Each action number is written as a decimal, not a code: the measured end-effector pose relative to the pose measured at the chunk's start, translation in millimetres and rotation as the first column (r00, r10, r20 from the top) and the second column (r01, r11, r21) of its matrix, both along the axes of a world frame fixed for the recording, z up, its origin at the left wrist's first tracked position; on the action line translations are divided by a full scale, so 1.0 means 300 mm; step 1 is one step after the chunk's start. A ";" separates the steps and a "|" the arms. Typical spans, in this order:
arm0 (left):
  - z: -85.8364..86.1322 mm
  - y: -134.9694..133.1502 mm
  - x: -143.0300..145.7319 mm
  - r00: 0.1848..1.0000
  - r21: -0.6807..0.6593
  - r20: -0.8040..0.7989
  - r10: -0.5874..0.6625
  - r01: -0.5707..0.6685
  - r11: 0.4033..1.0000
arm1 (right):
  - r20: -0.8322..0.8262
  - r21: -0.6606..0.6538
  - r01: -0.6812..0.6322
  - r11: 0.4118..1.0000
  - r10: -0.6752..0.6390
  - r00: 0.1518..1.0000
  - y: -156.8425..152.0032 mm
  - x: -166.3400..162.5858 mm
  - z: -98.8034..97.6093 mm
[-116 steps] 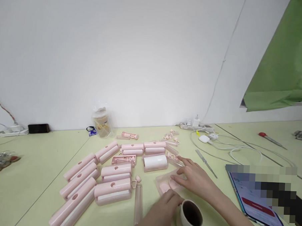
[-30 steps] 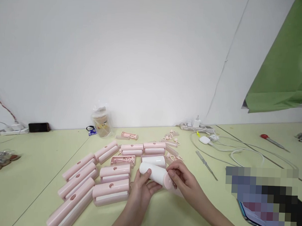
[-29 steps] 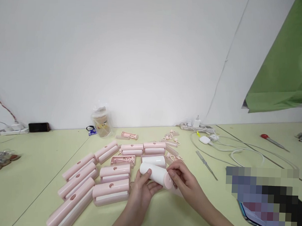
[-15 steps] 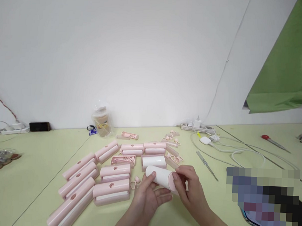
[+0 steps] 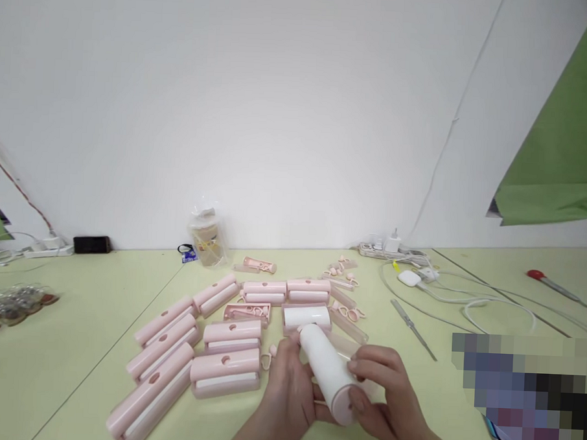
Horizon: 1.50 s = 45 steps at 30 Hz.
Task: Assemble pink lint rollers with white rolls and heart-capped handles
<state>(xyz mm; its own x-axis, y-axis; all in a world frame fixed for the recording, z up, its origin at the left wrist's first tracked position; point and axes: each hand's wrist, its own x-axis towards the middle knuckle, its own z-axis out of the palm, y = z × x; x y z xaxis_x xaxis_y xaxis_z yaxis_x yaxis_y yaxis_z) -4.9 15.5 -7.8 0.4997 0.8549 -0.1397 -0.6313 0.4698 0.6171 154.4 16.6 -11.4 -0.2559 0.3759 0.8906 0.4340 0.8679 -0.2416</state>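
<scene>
L hand (image 5: 290,388) grip curls part-closed round a white roll (image 5: 326,367); R hand (image 5: 383,392) grip pinches loosely at its near end, thumb on the pink end cap (image 5: 342,404). Roll is held tilted, front-centre, over the tabletop (image 5: 85,321). Tabletop pale green w/ dark seams (image 5: 122,336) L & R; back edge meets white wall (image 5: 298,116). Bare tabletop btwn R hand & slim grey tool (image 5: 414,329), also L of the pink cases (image 5: 238,363). Just beyond: case (image 5: 286,323) w/ 2nd roll (image 5: 311,317) inside; L of that, open pink tray (image 5: 230,308) w/ small pink parts (image 5: 255,311). Near wall: clear bag (image 5: 218,255) w/ cup (image 5: 206,239) inside.
</scene>
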 end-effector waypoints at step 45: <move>0.067 0.003 -0.058 0.966 -0.015 0.066 -0.250 0.251 0.968 | 0.349 -0.061 -0.155 0.986 0.167 0.922 0.117 0.016 0.115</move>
